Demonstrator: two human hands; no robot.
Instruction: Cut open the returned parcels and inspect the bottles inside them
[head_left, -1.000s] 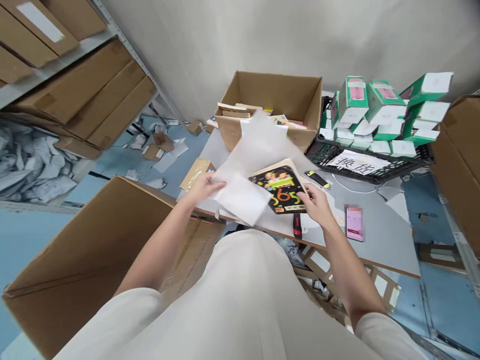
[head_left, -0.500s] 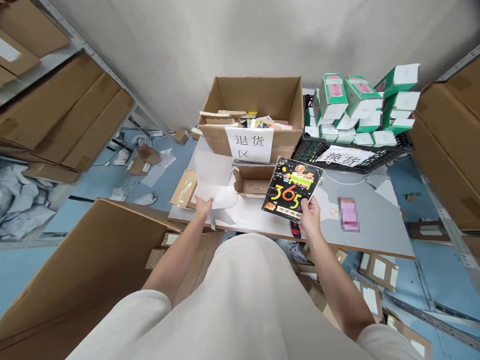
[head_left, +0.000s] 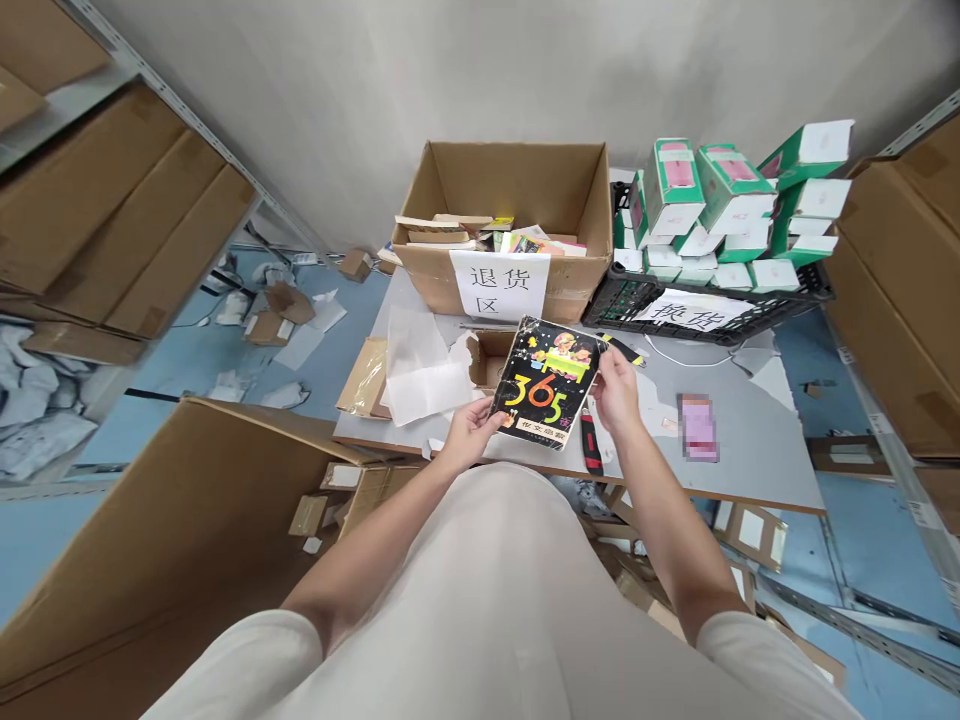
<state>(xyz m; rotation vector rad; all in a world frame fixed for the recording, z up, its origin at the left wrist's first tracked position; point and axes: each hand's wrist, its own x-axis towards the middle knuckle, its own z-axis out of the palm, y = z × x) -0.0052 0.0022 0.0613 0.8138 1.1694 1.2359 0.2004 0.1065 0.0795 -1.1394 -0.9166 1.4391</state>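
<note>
A black-covered book [head_left: 546, 383] with a colourful "365" on it is held over the desk, front cover up. My left hand [head_left: 474, 432] grips its lower left corner, thumb on the cover. Its upper right edge is pinched in my right hand [head_left: 618, 388]. Behind the book stands a small open cardboard box [head_left: 491, 358], partly hidden. Crumpled white paper [head_left: 420, 375] lies left of that box, next to a flat taped cardboard piece [head_left: 364, 378]. On the desk below my right hand rests a red and black utility knife [head_left: 591, 442].
At the back of the desk [head_left: 750, 440] stands a large cardboard box [head_left: 442, 285] with books inside. Right of it, a black crate [head_left: 637, 315] holds several green and white boxes [head_left: 720, 205]. A blurred pink item [head_left: 698, 428] lies at right. A big open carton [head_left: 172, 540] stands at lower left.
My left hand has let go of the white paper and moved right to take the book's lower left corner. The book has shifted left, and my right hand has moved up its edge.
</note>
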